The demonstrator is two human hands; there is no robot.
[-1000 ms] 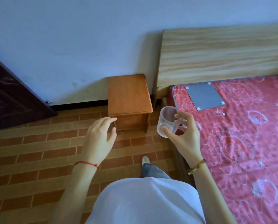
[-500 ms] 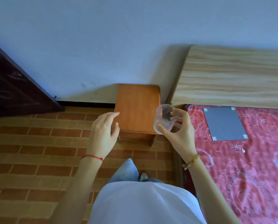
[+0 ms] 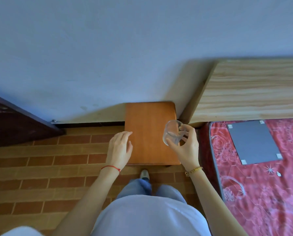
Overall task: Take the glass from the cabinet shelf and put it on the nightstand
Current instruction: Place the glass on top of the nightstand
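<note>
A clear glass (image 3: 171, 132) is held tilted in my right hand (image 3: 186, 147), fingers wrapped around its side. It hangs above the right part of the brown wooden nightstand (image 3: 148, 126), which stands against the wall straight ahead. My left hand (image 3: 119, 149) hovers over the nightstand's left edge, fingers apart and holding nothing. The cabinet is out of view.
A bed with a red patterned cover (image 3: 261, 184) and a pale wooden headboard (image 3: 253, 92) lies right of the nightstand. A grey flat sheet (image 3: 254, 142) rests on the cover. A dark door (image 3: 14, 125) stands at the left. The floor (image 3: 40, 167) is brick-patterned.
I have stepped closer to the nightstand, which now sits directly below my hands. The glass in my right hand has moved over its top. My left hand reached its left edge.
</note>
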